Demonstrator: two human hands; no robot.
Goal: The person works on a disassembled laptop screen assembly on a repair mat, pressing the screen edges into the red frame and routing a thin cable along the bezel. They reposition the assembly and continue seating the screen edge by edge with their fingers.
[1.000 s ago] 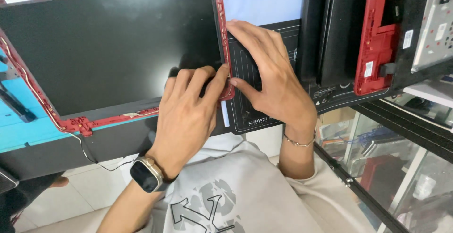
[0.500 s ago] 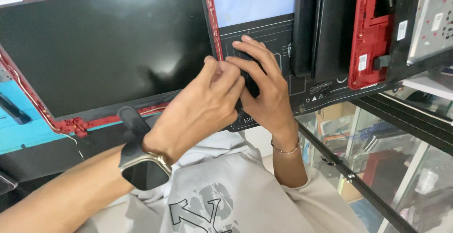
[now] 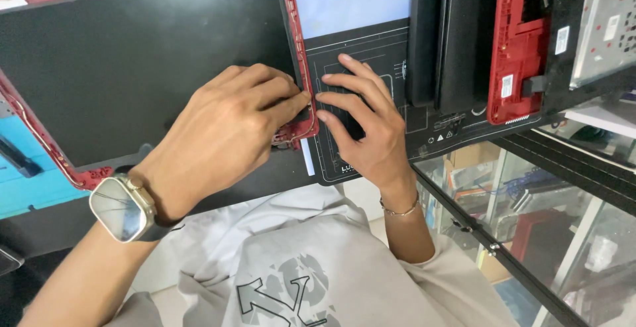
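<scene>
- At the lower right corner of the screen panel [image 3: 132,68], the left hand [image 3: 225,135] lies knuckles up with its fingers bent down onto the red frame [image 3: 299,82]; the fingertips press the corner of the frame, but whether they pinch it or only push cannot be told.
- The screen panel is dark and flat, lying on the bench, with the red frame running along its right and lower edges; a broken-looking bit of red shows at the lower left corner.
- Just right of the frame, the right hand [image 3: 364,128] rests flat with its fingers spread on the black work mat [image 3: 424,128], holding nothing; its thumb nearly touches the left hand's fingertips.
- A watch [image 3: 122,208] with a pale case sits on the left wrist, and a thin bracelet [image 3: 397,209] on the right.
- Beyond the mat stand a dark laptop shell [image 3: 457,42] and a red case part [image 3: 520,49].
- Below the hands a grey printed shirt [image 3: 298,267] fills the view, with a glass cabinet [image 3: 550,221] to the right.
</scene>
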